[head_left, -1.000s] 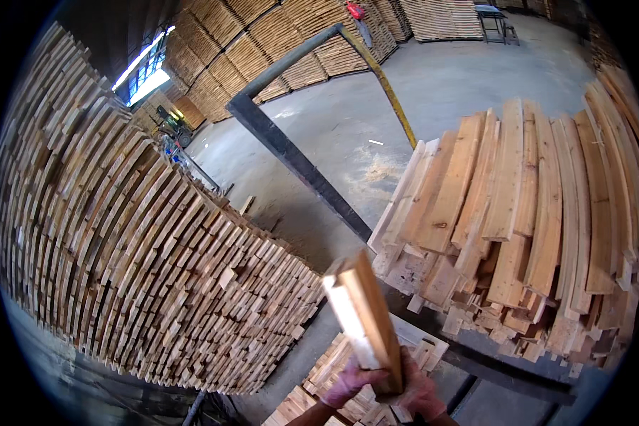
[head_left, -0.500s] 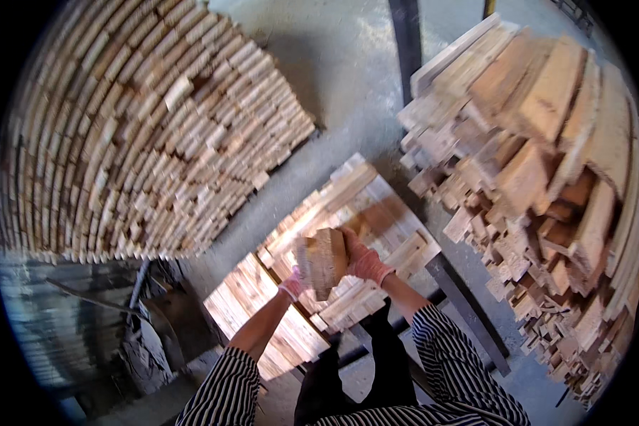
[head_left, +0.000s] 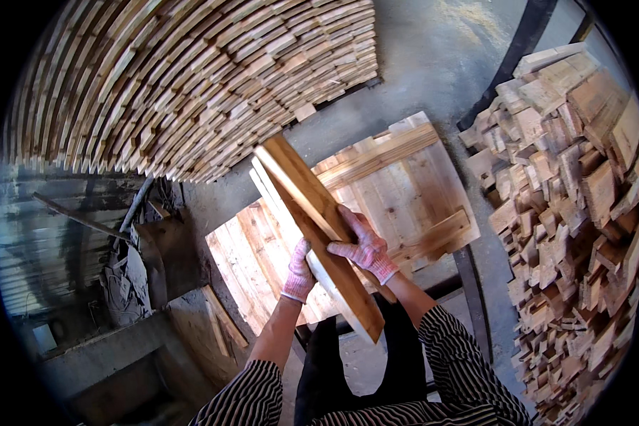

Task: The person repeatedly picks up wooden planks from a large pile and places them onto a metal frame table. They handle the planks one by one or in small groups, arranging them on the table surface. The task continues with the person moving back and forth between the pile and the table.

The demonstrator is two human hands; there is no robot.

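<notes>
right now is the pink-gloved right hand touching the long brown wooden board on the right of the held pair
Touching: the head view shows the right hand closed over that board, covering part of it.

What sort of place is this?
Probably a timber warehouse or woodworking shop: a large stack of boards fills the upper left, a big pile of cut wood stands at right, and the left hand and right hand hold planks.

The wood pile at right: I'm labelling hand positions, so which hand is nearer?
Right. The right hand, on the held boards, is left of the wood pile; the left hand, on the boards' other side, is farther left.
</notes>
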